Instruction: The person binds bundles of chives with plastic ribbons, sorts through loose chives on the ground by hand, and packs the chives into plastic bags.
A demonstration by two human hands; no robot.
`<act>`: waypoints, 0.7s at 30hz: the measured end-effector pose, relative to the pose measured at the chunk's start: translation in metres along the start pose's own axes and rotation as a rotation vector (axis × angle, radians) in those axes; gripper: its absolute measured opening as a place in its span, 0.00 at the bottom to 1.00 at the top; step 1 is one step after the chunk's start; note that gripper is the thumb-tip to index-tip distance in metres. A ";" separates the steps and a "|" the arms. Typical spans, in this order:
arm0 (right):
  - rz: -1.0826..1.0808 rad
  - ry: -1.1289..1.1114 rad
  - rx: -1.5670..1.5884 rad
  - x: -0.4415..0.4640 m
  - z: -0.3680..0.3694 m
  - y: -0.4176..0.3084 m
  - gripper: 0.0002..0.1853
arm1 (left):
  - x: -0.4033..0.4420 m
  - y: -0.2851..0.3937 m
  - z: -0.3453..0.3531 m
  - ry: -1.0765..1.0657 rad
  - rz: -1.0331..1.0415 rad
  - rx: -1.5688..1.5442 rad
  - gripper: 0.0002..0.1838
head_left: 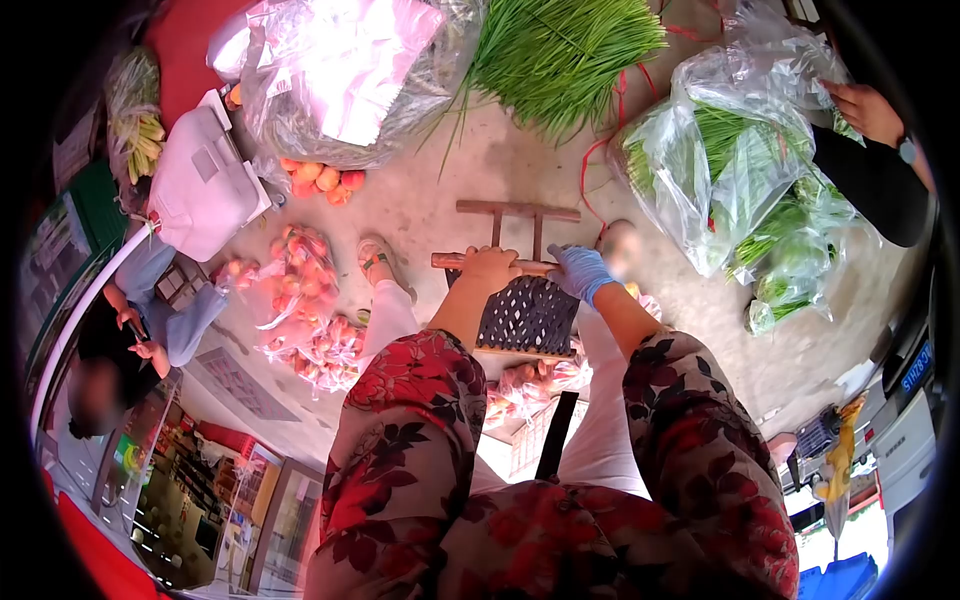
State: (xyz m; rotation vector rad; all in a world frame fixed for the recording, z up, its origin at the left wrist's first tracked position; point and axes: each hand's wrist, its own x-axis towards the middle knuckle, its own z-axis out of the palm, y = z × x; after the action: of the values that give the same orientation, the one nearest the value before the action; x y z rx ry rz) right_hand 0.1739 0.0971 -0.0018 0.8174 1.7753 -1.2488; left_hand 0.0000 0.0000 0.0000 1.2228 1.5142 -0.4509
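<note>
The left hand (490,266), bare, is closed over the near wooden bar of a folding stool (525,315), left of the bar's middle; the right hand (583,272), in a blue glove, closes round the bar's right end. The stool's black woven seat hangs below the bar, and its second wooden bar (518,210) lies just beyond the hands, at 12 o'clock. Farther out at 12 o'clock is a bunch of long green stalks (565,60). Clear bags of leafy greens (715,165) lie at 2 o'clock, another person's hand (868,112) touching the plastic. Bags of round reddish fruit (303,275) sit at 9 o'clock, and loose orange-red fruit (325,180) at 10, beside a large clear bag (350,80). A seated person in jeans (165,300) is at 9 o'clock, well apart.
</note>
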 end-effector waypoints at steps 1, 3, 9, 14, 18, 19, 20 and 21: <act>-0.008 0.038 0.010 0.004 0.003 -0.003 0.23 | 0.005 -0.001 -0.002 0.038 0.025 -0.020 0.19; 0.079 0.047 -0.038 -0.027 0.026 0.001 0.19 | -0.003 0.016 0.017 0.056 0.132 -0.133 0.16; 0.174 0.104 -0.097 -0.012 0.027 -0.023 0.16 | 0.005 -0.008 0.024 0.160 0.225 -0.103 0.14; 0.121 0.020 0.049 -0.004 0.100 -0.043 0.19 | -0.028 -0.045 0.069 0.084 0.189 -0.050 0.15; 0.074 -0.087 0.163 0.009 0.155 -0.043 0.20 | -0.048 -0.066 0.088 -0.230 0.136 -0.075 0.19; 0.074 -0.103 0.155 0.000 0.152 -0.050 0.21 | -0.039 -0.068 0.081 -0.314 0.122 -0.072 0.21; 0.040 -0.156 0.109 -0.004 0.151 -0.052 0.21 | -0.040 -0.068 0.075 -0.406 0.143 -0.057 0.24; 0.018 -0.235 0.056 -0.006 0.145 -0.059 0.21 | -0.045 -0.068 0.079 -0.503 0.162 -0.040 0.26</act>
State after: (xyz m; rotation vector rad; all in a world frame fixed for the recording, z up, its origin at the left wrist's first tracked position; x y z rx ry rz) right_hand 0.1622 -0.0585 0.0010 0.6855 1.5485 -1.3298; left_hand -0.0246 -0.1110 -0.0084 1.0888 0.9849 -0.5664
